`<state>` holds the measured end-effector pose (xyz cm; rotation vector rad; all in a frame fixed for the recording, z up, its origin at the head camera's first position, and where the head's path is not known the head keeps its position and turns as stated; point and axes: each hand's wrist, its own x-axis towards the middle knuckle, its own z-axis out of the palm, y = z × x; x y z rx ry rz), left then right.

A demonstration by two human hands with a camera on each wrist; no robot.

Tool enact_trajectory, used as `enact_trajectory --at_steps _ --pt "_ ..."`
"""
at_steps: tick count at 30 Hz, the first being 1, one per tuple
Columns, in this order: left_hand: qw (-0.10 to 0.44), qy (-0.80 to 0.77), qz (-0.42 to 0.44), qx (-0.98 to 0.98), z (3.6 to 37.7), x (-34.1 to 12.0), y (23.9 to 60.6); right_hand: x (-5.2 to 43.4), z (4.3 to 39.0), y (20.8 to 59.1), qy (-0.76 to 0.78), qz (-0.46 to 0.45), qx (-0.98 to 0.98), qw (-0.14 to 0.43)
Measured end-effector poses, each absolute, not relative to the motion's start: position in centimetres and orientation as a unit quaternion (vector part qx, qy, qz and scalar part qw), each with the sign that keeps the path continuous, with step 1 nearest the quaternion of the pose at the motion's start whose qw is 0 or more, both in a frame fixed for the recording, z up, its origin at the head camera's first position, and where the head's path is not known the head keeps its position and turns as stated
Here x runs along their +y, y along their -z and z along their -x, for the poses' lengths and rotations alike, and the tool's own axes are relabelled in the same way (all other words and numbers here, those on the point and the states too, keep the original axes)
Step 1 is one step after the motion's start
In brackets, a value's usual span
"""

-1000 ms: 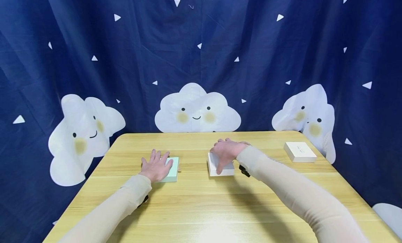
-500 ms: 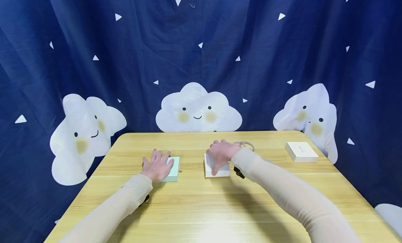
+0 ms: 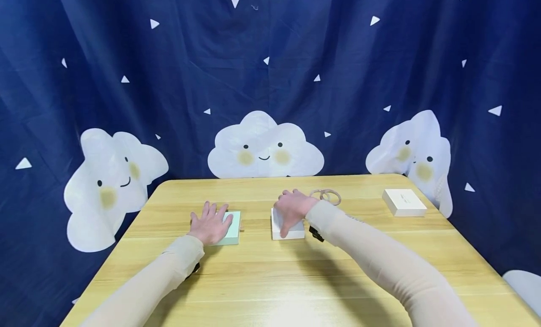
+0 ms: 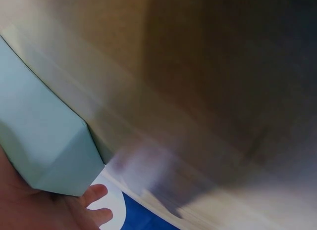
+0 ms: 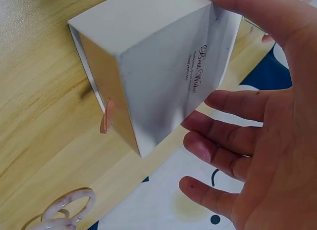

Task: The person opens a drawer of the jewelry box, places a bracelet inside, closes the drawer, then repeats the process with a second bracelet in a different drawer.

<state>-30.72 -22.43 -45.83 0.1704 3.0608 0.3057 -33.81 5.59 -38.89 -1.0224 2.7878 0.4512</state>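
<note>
— Where are your hands?

— My left hand [image 3: 210,226] lies flat, fingers straight, on the pale green box [image 3: 231,228], left of the bench's [image 3: 270,280] middle. My right hand [image 3: 290,207] rests over the white box [image 3: 287,230] just right of it, thumb on the near side, fingers loosely spread, not clamped.

— Anything else?

— Pale rings [image 3: 325,195] lie just behind my right wrist, and another white box [image 3: 403,202] sits well apart near the right edge.
</note>
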Motion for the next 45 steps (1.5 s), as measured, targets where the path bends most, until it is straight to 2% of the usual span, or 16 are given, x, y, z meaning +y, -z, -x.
enact_trajectory --at_steps 25,36,45 --pt "0.038 -0.109 -0.065 0.991 30.4 -22.7 45.4 5.9 33.7 39.3 -0.137 0.324 0.934 0.059" --pt "0.038 -0.115 -0.079 0.990 30.8 -22.5 45.1 8.1 33.1 38.2 -0.091 0.321 0.940 0.071" --pt "-0.004 -0.113 -0.098 0.989 31.0 -21.2 43.9 10.7 32.4 37.8 -0.065 0.320 0.943 0.065"
